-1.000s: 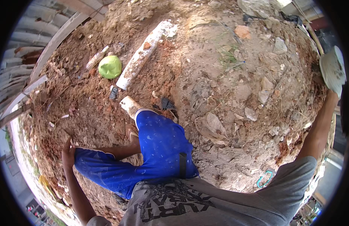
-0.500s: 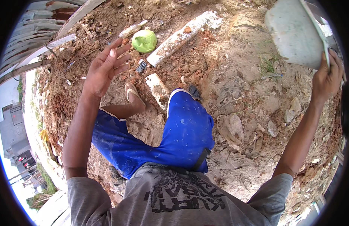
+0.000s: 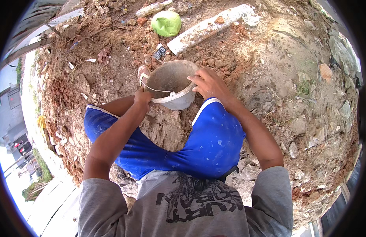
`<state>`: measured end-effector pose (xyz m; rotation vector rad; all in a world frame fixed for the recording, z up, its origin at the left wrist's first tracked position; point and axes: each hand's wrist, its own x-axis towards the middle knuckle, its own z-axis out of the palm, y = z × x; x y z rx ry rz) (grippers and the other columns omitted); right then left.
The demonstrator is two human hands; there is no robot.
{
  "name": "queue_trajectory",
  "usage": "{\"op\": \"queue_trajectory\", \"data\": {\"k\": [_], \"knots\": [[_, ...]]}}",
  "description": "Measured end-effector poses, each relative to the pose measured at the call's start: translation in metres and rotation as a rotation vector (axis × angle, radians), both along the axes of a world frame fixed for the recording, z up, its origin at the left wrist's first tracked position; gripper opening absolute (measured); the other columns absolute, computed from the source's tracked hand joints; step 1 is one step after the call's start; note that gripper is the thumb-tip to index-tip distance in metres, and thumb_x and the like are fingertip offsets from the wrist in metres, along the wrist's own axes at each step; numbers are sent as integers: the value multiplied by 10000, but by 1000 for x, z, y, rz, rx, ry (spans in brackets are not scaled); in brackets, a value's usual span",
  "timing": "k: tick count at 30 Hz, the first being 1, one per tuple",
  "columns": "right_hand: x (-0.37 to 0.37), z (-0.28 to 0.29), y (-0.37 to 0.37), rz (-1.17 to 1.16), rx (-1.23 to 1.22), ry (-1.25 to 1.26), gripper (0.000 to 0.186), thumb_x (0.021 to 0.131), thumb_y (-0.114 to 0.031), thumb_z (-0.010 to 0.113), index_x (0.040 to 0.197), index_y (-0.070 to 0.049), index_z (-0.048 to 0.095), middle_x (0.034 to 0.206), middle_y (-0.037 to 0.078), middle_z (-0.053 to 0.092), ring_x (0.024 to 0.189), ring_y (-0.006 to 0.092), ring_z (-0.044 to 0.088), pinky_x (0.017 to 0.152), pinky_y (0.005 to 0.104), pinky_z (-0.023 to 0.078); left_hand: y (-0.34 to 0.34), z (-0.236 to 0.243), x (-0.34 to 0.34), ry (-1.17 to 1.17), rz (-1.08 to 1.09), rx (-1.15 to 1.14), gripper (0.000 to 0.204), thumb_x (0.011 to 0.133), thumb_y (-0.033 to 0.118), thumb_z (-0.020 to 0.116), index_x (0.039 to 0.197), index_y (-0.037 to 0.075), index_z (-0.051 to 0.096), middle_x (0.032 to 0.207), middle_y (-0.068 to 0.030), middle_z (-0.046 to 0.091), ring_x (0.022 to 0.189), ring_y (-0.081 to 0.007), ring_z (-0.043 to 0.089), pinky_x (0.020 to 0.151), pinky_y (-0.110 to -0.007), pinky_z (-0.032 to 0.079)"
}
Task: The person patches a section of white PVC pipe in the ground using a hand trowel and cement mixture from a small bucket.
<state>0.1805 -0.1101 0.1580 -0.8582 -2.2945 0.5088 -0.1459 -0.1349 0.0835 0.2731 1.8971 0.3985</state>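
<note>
Blue shorts (image 3: pixel 218 138): pale-flecked and white-hemmed, knees spread below the bucket.
Left hand (image 3: pixel 142 97): at the bucket's 8 o'clock, fingers wrapped around the rim beside one end of the handle; whether they hold the wire too cannot be told.
Right hand (image 3: pixel 210 83): at 3 o'clock, fingers bent over the rim and touching it; whether they grip cannot be told.
Bucket (image 3: pixel 179 103): at the person's 12 o'clock, just past the knees; grey, round, wide-mouthed, mouth up, its inside stained dull brown, a thin pale wire handle (image 3: pixel 157 91) slanting across its near left edge.
Sandalled foot (image 3: pixel 143 74): beside the bucket, between 9 and 10 o'clock.
Small black device (image 3: pixel 160 52): near the bucket, 11 o'clock, on loose soil.
Green ball (image 3: pixel 166 23): 12 o'clock, dented.
White pipe (image 3: pixel 210 31): 1 o'clock, dirt-smeared.
</note>
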Motion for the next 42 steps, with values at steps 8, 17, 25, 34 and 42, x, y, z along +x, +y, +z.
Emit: {"op": "queue_trajectory", "data": {"k": [8, 17, 25, 34, 42], "knots": [[54, -74, -130, -339, -1148, -299, 446, 800, -155, 720, 1227, -72, 620, 1017, 110, 586, 947, 317, 602, 756, 463, 509, -38, -57, -62, -124, 435, 557, 383, 876, -38, 579, 1257, 2, 561, 1047, -121, 678, 899, -235, 679, 732, -319, 548], [30, -117, -199, -457, -751, -628, 484, 810, -195, 714, 1257, -55, 594, 1096, 144, 580, 1007, 328, 592, 788, 460, 508, 5, 40, -35, -345, 533, 185, 1158, 788, 928, 272, 1605, 142, 36, 1667, -156, 49, 1527, -372, 58, 1180, -623, 65], [22, -101, -131, -535, -482, -689, 666, 820, -216, 715, 1394, 8, 462, 1304, 198, 523, 1085, 393, 564, 889, 463, 499, -3, 16, -79, -100, 295, 288, 1141, 790, 903, 392, 1591, 121, 169, 1654, -174, 113, 1493, -470, 109, 1159, -648, 89], [8, -167, -19, -339, -1123, -902, 537, 859, -380, 708, 1225, 6, 635, 1164, 226, 663, 1101, 359, 620, 948, 429, 491, 52, 128, -41, 85, -120, 478, 687, 1005, 538, 485, 1531, 112, 367, 1590, -180, 312, 1451, -376, 312, 1161, -515, 283], [22, -176, -5, -661, -1421, 410, 296, 1029, -282, 564, 1067, -3, 657, 981, 56, 706, 822, 176, 657, 773, 310, 523, 104, 184, -39, 401, -804, 972, 562, 916, 338, 697, 1399, 93, 544, 1441, -154, 528, 1373, -282, 470, 1128, -410, 382]]}}
